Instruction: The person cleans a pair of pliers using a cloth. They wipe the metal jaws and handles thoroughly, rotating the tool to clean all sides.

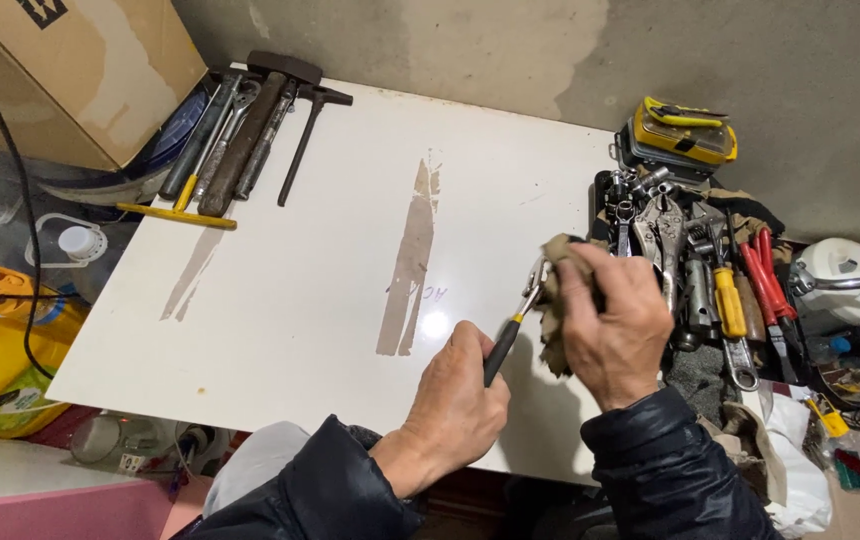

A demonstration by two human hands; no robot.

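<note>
My left hand (455, 395) grips the black and yellow handle of a pair of pliers (512, 325), whose metal jaws point up and right. My right hand (615, 320) holds a dirty brown rag (555, 300) pressed around the jaws. Both hands hover over the right part of a white board (300, 260) that serves as a work surface. Dark padded sleeves cover both wrists.
Hammers and long bars (245, 140) lie at the board's far left corner beside a cardboard box (80, 70). A heap of wrenches, pliers and screwdrivers (710, 270) sits right of the board, with a yellow case (685, 130) behind. Yellow containers (0, 350) stand at the left.
</note>
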